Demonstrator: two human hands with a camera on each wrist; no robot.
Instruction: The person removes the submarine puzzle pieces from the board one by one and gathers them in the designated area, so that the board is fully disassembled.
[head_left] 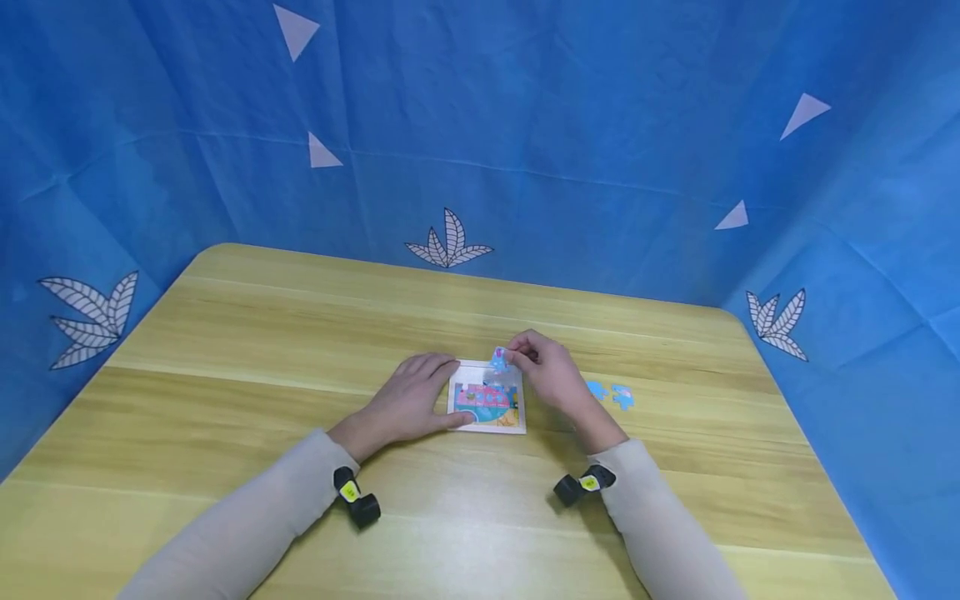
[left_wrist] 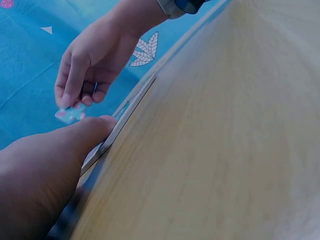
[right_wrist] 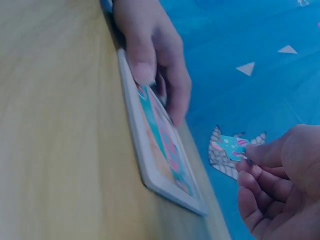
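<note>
A white-rimmed puzzle tray (head_left: 510,430) lies flat on the table, its lower part filled with joined pieces in pink, teal and orange. Over its left side spreads my left hand (head_left: 408,400), thumb on the near rim and fingers at the far left corner. Between thumb and fingertips my right hand (head_left: 551,372) pinches a light-blue puzzle piece (head_left: 498,359) with pink marks, held above the tray's far edge. The right wrist view shows this puzzle piece (right_wrist: 232,146) clear of the tray.
Loose blue puzzle pieces (head_left: 622,397) lie on the table to the right of the right wrist. The wood-grain table (head_left: 300,308) ends at a blue curtain (head_left: 525,125) printed with leaves and triangles. A small black device sits on each wrist.
</note>
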